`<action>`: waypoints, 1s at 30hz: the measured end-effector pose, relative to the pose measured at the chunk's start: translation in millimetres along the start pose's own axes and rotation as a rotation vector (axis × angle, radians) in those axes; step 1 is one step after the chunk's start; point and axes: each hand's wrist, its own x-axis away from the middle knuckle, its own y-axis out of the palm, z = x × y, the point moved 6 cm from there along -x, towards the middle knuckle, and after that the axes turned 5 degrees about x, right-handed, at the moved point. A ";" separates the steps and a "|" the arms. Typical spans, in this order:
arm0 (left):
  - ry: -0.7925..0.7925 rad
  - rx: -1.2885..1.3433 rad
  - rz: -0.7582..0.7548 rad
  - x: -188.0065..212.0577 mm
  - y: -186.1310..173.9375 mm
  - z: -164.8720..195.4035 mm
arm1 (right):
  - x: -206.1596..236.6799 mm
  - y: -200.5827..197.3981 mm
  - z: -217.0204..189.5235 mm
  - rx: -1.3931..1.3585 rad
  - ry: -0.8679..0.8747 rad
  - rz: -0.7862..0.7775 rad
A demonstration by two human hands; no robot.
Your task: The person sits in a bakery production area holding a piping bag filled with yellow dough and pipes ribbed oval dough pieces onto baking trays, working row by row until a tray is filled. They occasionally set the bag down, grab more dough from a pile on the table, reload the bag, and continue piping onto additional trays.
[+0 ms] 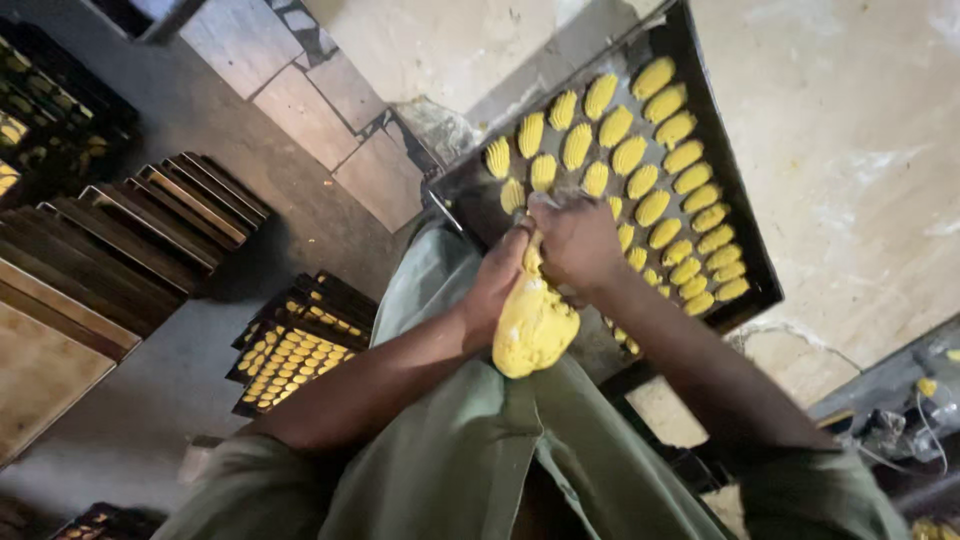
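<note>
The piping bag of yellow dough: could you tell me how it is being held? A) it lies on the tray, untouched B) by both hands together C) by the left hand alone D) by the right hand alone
B: both the left hand and the right hand grip the piping bag above the dark tray.

Single head-worn view, tilted steeply down, close over both hands; dark metal baking tray (745,250) lies just beyond the fingers (545,215); floor below.
</note>
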 end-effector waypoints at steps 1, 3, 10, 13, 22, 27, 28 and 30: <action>-0.172 0.251 0.036 3.6 1.0 -14.0 | 4.2 3.7 -1.6 -0.070 -0.080 -0.050; -0.489 0.735 0.068 4.8 12.1 -37.9 | 12.9 3.6 -1.5 -0.167 -0.256 -0.121; -0.546 0.756 0.245 15.5 26.8 -64.3 | 38.3 4.1 0.3 -0.011 0.065 0.070; -0.612 0.588 0.384 25.8 23.2 -75.2 | 50.9 9.9 5.2 -0.047 0.035 -0.019; -0.326 0.579 0.256 35.0 25.2 -116.2 | 90.7 14.6 1.9 -0.143 0.077 0.057; -0.591 0.510 0.338 55.2 42.5 -141.0 | 114.5 36.6 23.4 -0.226 -0.109 -0.228; -0.539 0.538 0.290 52.4 49.2 -138.8 | 119.0 36.5 29.4 -0.187 -0.165 -0.188; -0.463 0.590 0.216 47.7 58.9 -136.5 | 128.2 40.7 30.1 -0.139 -0.265 -0.117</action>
